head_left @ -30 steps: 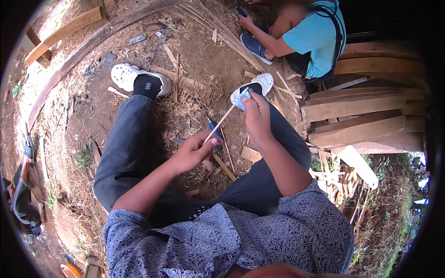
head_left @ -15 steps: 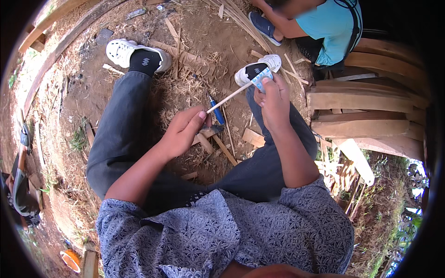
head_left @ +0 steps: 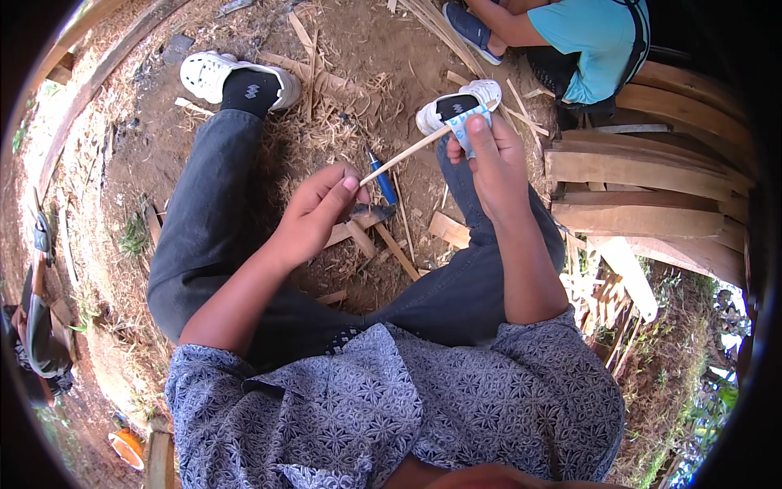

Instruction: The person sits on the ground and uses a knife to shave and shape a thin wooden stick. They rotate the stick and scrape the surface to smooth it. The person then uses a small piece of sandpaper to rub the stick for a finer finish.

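A thin pale wooden stick (head_left: 405,156) slants up to the right between my two hands. My left hand (head_left: 316,209) is closed, pinching its lower end between thumb and fingers. My right hand (head_left: 491,163) is closed around the upper end, pressing a light-blue and white printed piece of sheet (head_left: 467,130), perhaps sandpaper, against it. On the ground just beyond my left hand lies a blue-handled tool (head_left: 383,181) with a thin dark tip. Beside it, a dark flat piece (head_left: 372,216) rests among wood offcuts; I cannot make out its kind.
Wood shavings and strips (head_left: 358,98) litter the dirt between my white shoes (head_left: 232,77). Curved planks (head_left: 635,167) are stacked at the right. Another person in a turquoise shirt (head_left: 590,45) sits at the far right. An orange object (head_left: 126,448) lies at the lower left.
My right hand, with the sheet, has shifted slightly right. My left hand has moved a little up and left, still pinching the stick. The view has shifted slightly.
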A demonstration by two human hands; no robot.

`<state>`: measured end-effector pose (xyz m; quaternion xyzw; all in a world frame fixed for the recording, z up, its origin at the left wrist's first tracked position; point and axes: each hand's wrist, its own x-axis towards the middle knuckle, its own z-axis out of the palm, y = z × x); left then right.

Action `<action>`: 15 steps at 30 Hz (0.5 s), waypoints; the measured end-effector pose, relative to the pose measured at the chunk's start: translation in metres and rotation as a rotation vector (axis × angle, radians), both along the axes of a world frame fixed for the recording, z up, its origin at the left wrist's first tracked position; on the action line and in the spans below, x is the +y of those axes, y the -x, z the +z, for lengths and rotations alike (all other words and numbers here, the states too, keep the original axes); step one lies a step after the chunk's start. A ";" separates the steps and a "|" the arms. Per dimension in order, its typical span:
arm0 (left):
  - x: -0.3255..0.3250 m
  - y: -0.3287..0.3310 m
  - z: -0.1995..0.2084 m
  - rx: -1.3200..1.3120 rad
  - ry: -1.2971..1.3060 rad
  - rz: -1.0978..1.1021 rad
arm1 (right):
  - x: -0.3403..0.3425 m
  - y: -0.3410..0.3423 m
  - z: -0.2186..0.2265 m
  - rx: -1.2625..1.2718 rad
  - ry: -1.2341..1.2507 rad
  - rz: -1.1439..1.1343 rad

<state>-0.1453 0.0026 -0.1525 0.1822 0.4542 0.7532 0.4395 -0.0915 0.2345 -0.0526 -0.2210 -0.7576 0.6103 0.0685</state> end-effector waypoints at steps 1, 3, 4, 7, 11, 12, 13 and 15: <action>0.000 0.000 0.001 -0.006 0.007 -0.002 | 0.002 -0.001 0.003 -0.019 0.010 0.011; -0.002 0.001 0.003 -0.020 0.004 0.003 | 0.005 0.000 0.011 -0.077 0.018 0.046; -0.002 0.002 0.002 -0.029 -0.008 0.008 | 0.005 0.002 0.018 -0.117 0.015 0.068; -0.002 0.004 0.000 -0.067 -0.099 0.012 | 0.013 0.000 0.029 -0.173 -0.026 0.162; 0.000 0.005 0.000 -0.085 -0.235 -0.001 | 0.028 0.005 0.043 -0.181 -0.118 0.288; 0.000 0.003 0.003 -0.054 -0.192 0.010 | 0.034 0.008 0.047 -0.185 -0.155 0.315; 0.000 0.003 0.007 -0.022 -0.148 0.021 | 0.039 0.012 0.049 -0.207 -0.175 0.323; -0.001 0.006 0.014 0.080 -0.015 -0.007 | 0.050 0.018 0.048 -0.187 -0.169 0.319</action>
